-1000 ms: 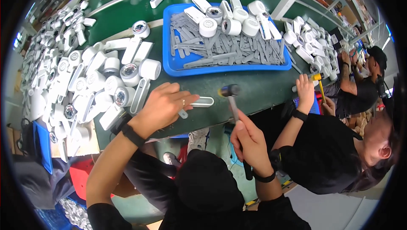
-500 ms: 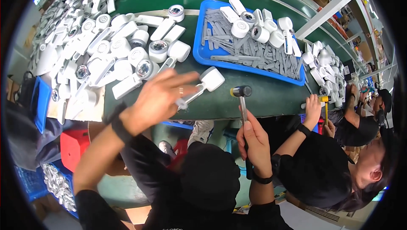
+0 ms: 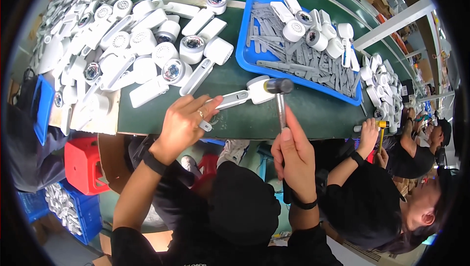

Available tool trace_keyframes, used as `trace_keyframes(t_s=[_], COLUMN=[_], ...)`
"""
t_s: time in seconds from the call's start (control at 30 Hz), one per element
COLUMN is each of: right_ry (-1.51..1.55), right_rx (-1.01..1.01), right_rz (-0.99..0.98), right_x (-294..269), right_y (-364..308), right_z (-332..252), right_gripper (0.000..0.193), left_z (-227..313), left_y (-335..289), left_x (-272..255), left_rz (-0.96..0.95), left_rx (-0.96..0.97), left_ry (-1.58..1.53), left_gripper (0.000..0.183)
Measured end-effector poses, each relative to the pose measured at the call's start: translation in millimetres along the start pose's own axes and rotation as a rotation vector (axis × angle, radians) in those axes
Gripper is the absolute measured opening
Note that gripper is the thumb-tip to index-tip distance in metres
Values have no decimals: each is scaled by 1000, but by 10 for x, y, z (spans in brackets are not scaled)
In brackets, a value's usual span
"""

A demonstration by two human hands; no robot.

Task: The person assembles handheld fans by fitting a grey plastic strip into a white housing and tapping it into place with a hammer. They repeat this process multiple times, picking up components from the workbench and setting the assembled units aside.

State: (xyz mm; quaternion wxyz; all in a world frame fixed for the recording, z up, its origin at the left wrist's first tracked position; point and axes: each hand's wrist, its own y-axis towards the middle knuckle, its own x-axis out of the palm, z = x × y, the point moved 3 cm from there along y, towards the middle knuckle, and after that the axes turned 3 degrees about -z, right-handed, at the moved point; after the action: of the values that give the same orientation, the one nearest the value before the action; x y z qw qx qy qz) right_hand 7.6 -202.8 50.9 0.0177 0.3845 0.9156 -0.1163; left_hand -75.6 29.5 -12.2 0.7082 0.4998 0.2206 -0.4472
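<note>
My left hand (image 3: 183,124) is closed on the handle end of a white handheld fan (image 3: 234,100), which lies on the green bench near its front edge. A small grey piece (image 3: 204,126) pokes out beside the fingers of that hand. In my right hand (image 3: 296,160) is a hammer (image 3: 280,107), gripped by its shaft. The dark hammer head overlaps the fan's round white head in view; whether they touch I cannot tell. Left of the tray, another white fan (image 3: 196,77) lies with its handle pointing toward my left hand.
A blue tray (image 3: 243,60) of grey strips, with several white fans on top, stands behind the hammer. Many white fans (image 3: 142,40) are heaped to the left. A co-worker's hand (image 3: 368,136) holds a yellow-headed hammer at right. A red stool (image 3: 83,163) stands below the bench.
My left hand, blurred before, has come down onto the fan's handle, and the fan lies flatter. The hammer has moved up and nearer the fan's head. The whole view has shifted slightly.
</note>
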Motion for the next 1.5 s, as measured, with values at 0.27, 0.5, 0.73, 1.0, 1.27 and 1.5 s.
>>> trace_keyframes(t_s=[0.27, 0.5, 0.73, 1.0, 1.27, 1.5], right_ry=[-120, -77, -276, -180, -188, -107], right_rx=[30, 56, -49, -62, 129, 16], right_rz=[47, 0, -88, -79, -132, -78], right_x=[83, 115, 214, 291, 354, 269], right_y=[111, 115, 233, 119, 300, 142], right_z=[-69, -42, 225, -74, 132, -87], right_gripper=[51, 49, 50, 48, 48, 49], left_z=[-30, -51, -34, -105, -61, -75], left_y=[16, 14, -6, -30, -35, -28], left_x=[11, 15, 93, 83, 82, 55], left_rz=[8, 35, 80, 112, 113, 66], left_rx=[-8, -9, -202, -163, -104, -101], left_ry=[-17, -64, -140, -189, -178, -167], left_gripper=[47, 46, 38, 35, 37, 36])
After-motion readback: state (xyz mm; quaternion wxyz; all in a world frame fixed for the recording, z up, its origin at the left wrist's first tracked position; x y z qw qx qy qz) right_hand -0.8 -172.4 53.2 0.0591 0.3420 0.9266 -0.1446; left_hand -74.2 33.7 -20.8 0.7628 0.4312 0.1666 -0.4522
